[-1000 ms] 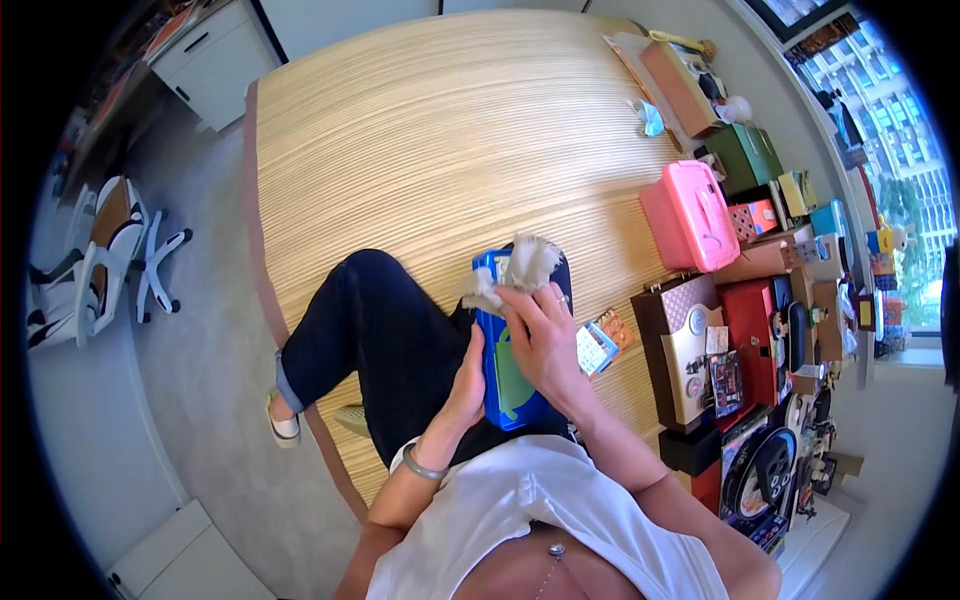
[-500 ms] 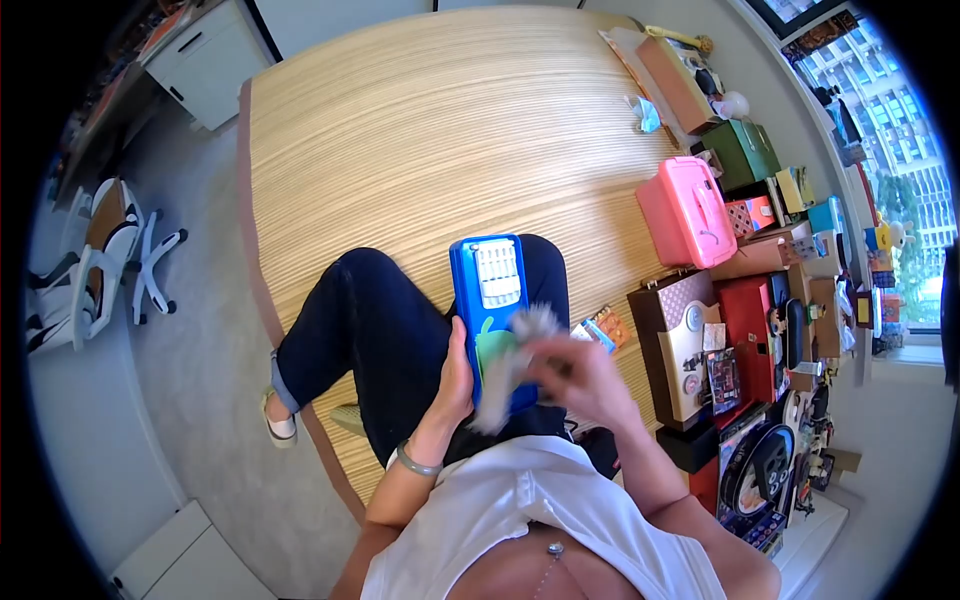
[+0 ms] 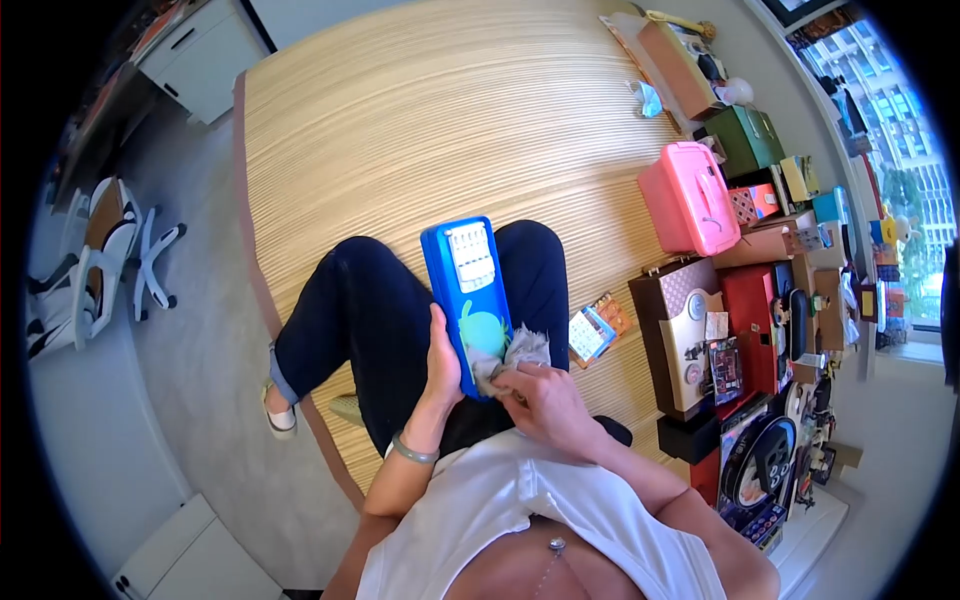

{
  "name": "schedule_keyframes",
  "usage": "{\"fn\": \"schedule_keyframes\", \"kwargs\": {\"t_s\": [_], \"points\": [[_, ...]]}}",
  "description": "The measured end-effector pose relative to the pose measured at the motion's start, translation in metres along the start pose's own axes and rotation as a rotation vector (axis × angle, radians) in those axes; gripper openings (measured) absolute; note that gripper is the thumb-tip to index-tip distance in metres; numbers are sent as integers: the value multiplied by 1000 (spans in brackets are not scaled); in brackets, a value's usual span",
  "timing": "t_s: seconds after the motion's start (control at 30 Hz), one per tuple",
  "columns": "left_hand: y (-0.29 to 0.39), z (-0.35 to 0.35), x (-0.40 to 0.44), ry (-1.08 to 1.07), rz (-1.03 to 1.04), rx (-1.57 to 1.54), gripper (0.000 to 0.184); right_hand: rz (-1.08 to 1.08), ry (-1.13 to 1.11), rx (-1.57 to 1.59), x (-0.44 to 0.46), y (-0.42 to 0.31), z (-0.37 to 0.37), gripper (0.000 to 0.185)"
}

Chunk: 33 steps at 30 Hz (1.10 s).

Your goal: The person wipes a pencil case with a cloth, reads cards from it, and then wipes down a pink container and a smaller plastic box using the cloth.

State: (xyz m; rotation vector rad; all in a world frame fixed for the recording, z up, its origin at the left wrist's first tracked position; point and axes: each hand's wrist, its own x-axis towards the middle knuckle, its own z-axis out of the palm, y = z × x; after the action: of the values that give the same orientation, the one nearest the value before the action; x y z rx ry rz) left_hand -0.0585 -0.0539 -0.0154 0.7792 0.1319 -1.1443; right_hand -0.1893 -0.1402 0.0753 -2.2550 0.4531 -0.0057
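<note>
Crumpled grey cloth [image 3: 527, 350] has swung onto the near end of the long blue plastic case [image 3: 484, 301], pinched in right hand [image 3: 556, 402]. Left hand [image 3: 443, 362] grasps the case's left side, over the lap. Near end being rubbed, apparently; far-end white panel [image 3: 472, 257] uncovered. Amount done or left: can't tell. Beyond right hand, colourful printed cards [image 3: 592, 334].

bright daylight enters from the window [image 3: 895, 150] at right; strong fisheye curvature ends in black, bluish-fringed edges.
</note>
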Motion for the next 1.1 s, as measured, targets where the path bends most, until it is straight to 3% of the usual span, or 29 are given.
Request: {"fn": "schedule_keyframes", "kwargs": {"t_s": [0.07,0.13,0.2,0.27,0.33,0.4,0.47,0.5,0.67,0.8,0.87,0.9,0.93,1.0,1.1], "points": [[-4,3,2,-74,-31,-22,88,-22,-87,99,7,1,-17,17],[-4,12,-1,-129,-66,-52,87,157,-199,610,14,5,-24,19],[1,10,-3,-169,-92,-107,84,236,117,746,26,4,-27,19],[-1,0,-5,-104,-70,-32,79,264,329,665,44,-9,-40,20],[2,4,-11,-154,-47,-4,74,155,504,533,61,-14,-38,24],[-5,9,-14,-34,-99,9,72,-128,629,60,82,-10,-36,28],[-11,8,-17,-49,-108,57,70,-133,567,-157,85,-11,-22,34],[-13,7,-17,-41,-98,56,69,-245,597,-318,87,-9,-17,42],[-12,8,-23,-8,-145,25,61,-163,466,-184,57,-6,-16,37],[-15,4,-12,28,-125,8,72,-151,256,-221,27,0,-26,35],[-2,5,-10,-168,-129,-86,76,6,-56,151,15,4,-33,31],[-4,0,-8,-201,-127,-110,77,30,13,288,14,4,-40,23],[-7,-5,-7,-232,-125,-136,78,354,-35,631,13,3,-50,22],[-7,6,-11,-161,-136,-85,83,247,276,761,18,8,-56,24],[-5,11,-12,-143,-144,-35,87,240,460,741,32,17,-69,21]]}}
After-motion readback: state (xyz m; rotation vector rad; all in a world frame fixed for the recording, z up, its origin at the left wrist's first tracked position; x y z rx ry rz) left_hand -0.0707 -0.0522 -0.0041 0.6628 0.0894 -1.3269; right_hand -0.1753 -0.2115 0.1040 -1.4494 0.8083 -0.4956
